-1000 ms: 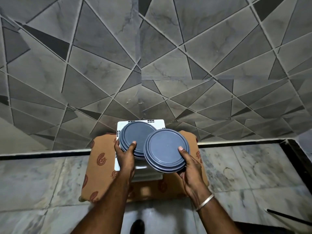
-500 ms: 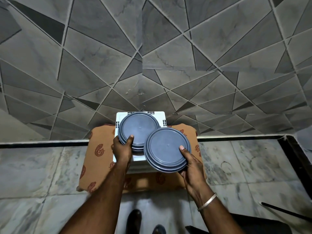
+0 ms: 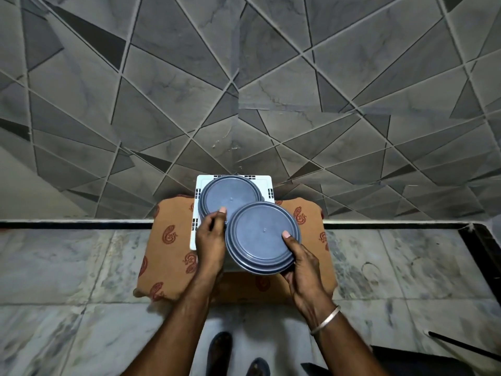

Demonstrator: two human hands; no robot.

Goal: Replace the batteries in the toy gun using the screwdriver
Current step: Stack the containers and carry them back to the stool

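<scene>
No toy gun, screwdriver or batteries show in the head view. My left hand (image 3: pixel 210 240) grips the near rim of a stack of blue-grey round plates (image 3: pixel 229 198), thumb on top. My right hand (image 3: pixel 303 263) holds a second stack of blue-grey plates (image 3: pixel 263 237) by its lower right edge, thumb resting on the face. The right stack overlaps the front of the left one. Both stacks hover over a white plastic stool (image 3: pixel 267 183).
The stool stands on an orange patterned cloth (image 3: pixel 168 253) on the marble floor (image 3: pixel 67 267), against a grey tiled wall (image 3: pixel 244 77). My feet (image 3: pixel 219 348) show at the bottom. A dark rod (image 3: pixel 461 346) and a black object lie at lower right.
The camera has tilted down and moved closer, so the stool and plates sit lower in view. Both hands keep their grip on the plate stacks; the left stack has dropped slightly toward the stool.
</scene>
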